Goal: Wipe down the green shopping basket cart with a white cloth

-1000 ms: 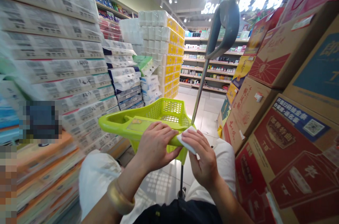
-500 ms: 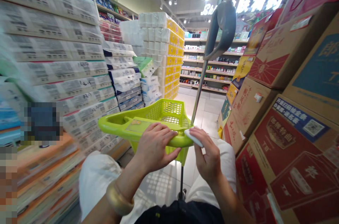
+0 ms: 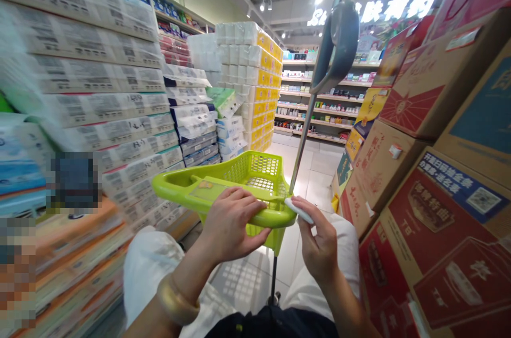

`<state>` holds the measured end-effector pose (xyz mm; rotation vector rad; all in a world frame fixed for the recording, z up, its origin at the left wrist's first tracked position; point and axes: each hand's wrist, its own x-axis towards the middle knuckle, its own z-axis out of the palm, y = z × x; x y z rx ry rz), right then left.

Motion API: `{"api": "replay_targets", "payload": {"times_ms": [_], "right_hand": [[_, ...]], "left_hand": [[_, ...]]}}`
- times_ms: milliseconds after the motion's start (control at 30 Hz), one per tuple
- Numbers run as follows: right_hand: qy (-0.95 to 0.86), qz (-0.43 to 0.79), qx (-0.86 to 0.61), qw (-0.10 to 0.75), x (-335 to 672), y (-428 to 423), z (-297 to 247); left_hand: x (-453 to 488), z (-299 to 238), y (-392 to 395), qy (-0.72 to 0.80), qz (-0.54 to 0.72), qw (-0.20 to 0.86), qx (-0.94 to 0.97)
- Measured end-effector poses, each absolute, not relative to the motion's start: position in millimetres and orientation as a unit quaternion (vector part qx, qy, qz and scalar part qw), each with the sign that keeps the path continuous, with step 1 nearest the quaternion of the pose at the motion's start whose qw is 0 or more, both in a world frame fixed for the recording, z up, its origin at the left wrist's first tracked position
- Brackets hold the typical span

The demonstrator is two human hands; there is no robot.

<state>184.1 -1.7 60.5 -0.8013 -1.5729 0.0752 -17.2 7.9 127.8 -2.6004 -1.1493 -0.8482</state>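
Observation:
A lime-green plastic shopping basket [image 3: 175,189] with perforated walls is in front of me, between my knees. My left hand [image 3: 233,226] grips its near rim, fingers over the top and thumb below the edge. Pinched in my right hand [image 3: 321,242] is a flat white pad [image 3: 301,211], touching the basket's right corner beside a metal pole [image 3: 302,143]. What the pad is made of I cannot tell. A grey looped handle [image 3: 345,42] is fixed higher up on the pole. Inside the basket only the holed wall and floor show.
Tall stacks of wrapped paper packs [image 3: 107,80] line the left side, with yellow-and-white packs [image 3: 263,80] farther back. Printed cartons [image 3: 433,199] are piled close on my right. Stocked shelves [image 3: 303,109] stand beyond the tiled floor [image 3: 315,167].
The whole view has shifted slightly, so things appear a little farther right. My right hand and the white pad remain at the basket's corner; my left hand keeps its grip on the rim.

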Motion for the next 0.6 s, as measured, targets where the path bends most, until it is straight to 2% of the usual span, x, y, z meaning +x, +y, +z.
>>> {"api": "replay_targets", "payload": {"times_ms": [167, 333, 600], "right_hand": [[-0.754, -0.013, -0.286, 0.591, 178.4, -7.6, 61.3], [-0.707, 0.020, -0.331, 0.624, 179.7, -2.3, 60.1], [-0.737, 0.040, -0.286, 0.611, 175.1, -7.1, 55.7]], "left_hand": [[-21.8, 128.0, 7.9, -0.386, -0.290, 0.089, -0.871], [-26.7, 130.0, 9.0, -0.379, -0.294, 0.089, -0.873], [-38.8, 129.1, 11.2, -0.367, -0.301, 0.075, -0.877]]}}
